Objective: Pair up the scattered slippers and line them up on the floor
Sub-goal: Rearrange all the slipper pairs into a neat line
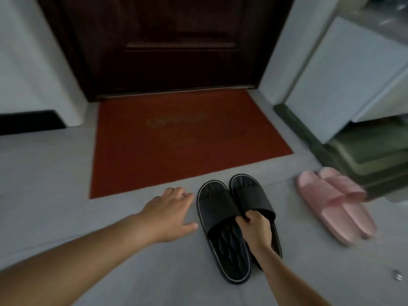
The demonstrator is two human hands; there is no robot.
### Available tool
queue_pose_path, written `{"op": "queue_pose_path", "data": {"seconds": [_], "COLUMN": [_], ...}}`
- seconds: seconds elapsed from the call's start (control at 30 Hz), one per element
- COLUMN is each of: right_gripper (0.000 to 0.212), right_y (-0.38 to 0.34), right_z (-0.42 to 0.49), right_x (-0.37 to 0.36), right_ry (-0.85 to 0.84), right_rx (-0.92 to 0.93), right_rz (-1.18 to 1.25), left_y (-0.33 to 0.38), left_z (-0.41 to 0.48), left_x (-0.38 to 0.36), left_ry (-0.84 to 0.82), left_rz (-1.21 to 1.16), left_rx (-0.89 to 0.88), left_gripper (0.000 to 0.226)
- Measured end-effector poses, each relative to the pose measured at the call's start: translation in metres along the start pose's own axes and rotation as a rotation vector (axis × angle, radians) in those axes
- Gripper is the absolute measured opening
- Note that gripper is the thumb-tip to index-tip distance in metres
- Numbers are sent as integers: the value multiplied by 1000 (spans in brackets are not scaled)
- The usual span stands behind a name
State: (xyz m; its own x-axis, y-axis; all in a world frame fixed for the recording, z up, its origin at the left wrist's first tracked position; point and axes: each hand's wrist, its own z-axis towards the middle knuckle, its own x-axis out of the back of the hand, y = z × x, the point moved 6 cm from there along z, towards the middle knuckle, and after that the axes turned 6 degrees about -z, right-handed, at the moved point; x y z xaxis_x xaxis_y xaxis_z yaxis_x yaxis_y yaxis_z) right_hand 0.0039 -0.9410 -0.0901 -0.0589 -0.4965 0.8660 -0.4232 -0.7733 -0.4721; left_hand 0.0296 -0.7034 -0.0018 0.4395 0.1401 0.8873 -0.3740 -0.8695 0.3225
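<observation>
Two black slippers lie side by side on the grey floor, toes toward the door: the left black slipper point(223, 235) and the right black slipper point(249, 193). My right hand point(256, 228) grips the straps of the black pair where they meet, fingers curled under them. My left hand point(172, 213) hovers just left of the pair with fingers spread, holding nothing. A pair of pink slippers point(333, 202) lies together to the right, angled, toes pointing up-left.
A red doormat point(183, 138) lies ahead before a dark brown door point(167, 40). A white cabinet point(344, 80) with a dark green base point(375, 160) stands at the right, close to the pink pair. A small metal object point(398, 277) lies at the lower right.
</observation>
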Motion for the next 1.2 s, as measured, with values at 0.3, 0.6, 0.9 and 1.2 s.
{"op": "queue_pose_path", "data": {"seconds": [0.3,0.6,0.9,1.2], "right_gripper": [35,37,30,53], "right_y": [132,139,110,-111], "right_z": [55,70,46,-53], "right_x": [45,46,47,-33], "right_ry": [-18,-34,-183,-594], "right_rx": [-180,-173,-284,568], "right_rz": [-11,-39,-339,-586], "left_y": [116,97,29,-71], "left_z": [101,85,11,-128], "left_x": [-24,-32,-27,-36], "left_ry": [-24,-80,-142,-56], "left_rz": [-29,17,-7,-161], "left_rx": [-47,-46,20,263], "left_gripper": [68,65,68,60]}}
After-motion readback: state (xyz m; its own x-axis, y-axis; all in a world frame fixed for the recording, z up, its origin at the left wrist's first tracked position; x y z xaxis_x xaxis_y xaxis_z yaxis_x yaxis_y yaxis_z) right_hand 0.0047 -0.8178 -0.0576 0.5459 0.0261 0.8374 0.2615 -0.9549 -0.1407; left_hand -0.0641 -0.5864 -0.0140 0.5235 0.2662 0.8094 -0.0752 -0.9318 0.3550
